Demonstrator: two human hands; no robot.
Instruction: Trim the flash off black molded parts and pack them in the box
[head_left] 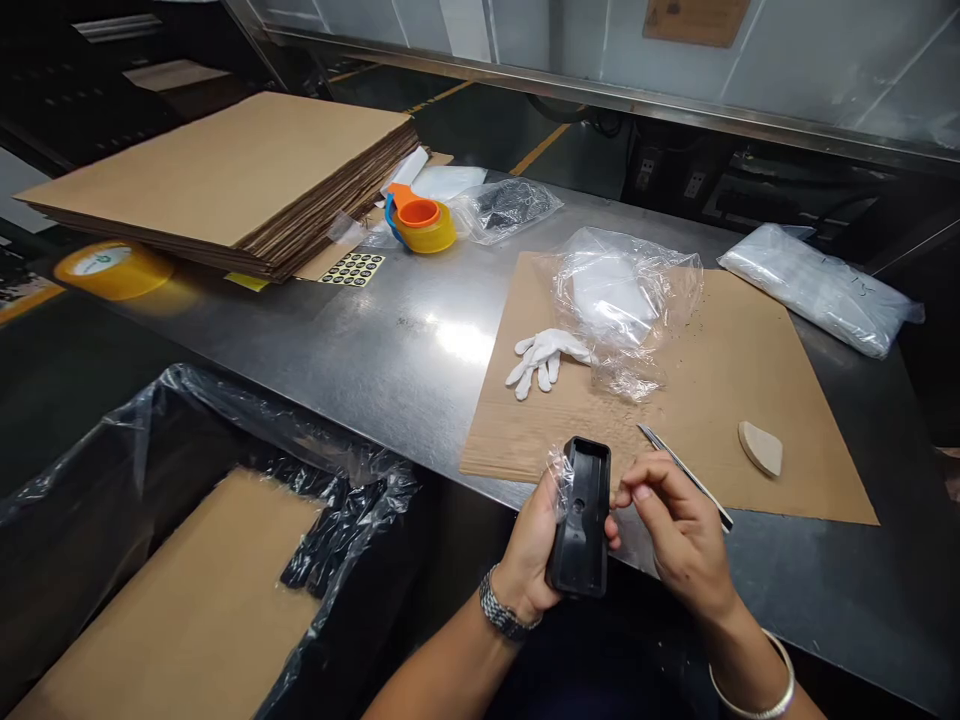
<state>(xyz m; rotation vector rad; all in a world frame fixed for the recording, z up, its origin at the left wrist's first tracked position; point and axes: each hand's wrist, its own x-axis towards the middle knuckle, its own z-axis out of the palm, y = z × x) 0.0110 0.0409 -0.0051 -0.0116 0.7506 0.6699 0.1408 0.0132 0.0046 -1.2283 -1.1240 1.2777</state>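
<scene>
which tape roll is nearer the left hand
The roll with the orange dispenser, right of the cardboard stack; the other roll, by the stack's left side, is farther from the left hand.

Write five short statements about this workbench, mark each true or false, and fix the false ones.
1. The left hand holds a long black plastic tray. True.
2. The right hand grips the slim silver-and-black cutter. False: the cutter lies beyond that hand, on the flat brown cardboard sheet.
3. A white fabric glove lies on the cardboard sheet. True.
4. The orange-and-blue tape dispenser with yellow tape stands to the right of the cardboard sheet. False: it stands to the left.
5. A tan wedge-shaped block rests on the cardboard sheet. True.
</scene>
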